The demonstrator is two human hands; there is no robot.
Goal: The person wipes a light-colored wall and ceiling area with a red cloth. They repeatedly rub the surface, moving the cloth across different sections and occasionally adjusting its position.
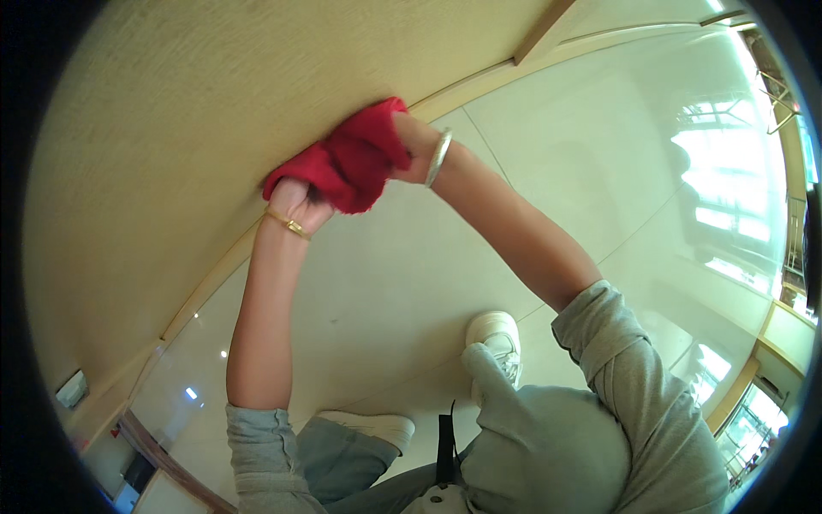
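Note:
A red cloth (pixel 350 157) lies against the tan wall panel (pixel 212 83), bunched around both of my hands. My left hand (pixel 298 202) reaches into its lower left end, with the fingers hidden by the cloth. At the cloth's upper right end is my right hand (pixel 411 144), its fingers also covered by the red folds. Both hands press the cloth to the panel's surface. A thin gold-coloured watch or bracelet (pixel 292 226) circles the left wrist, and a silver-coloured bangle (pixel 438 157) the right.
Glossy pale floor tiles (pixel 398 276) stretch below the panel, and my white shoes (pixel 498 337) stand on them. A wooden strip (pixel 542 32) crosses the panel at the top. A white socket or switch (pixel 72 389) is on the wall at lower left. Windows show at the right rim.

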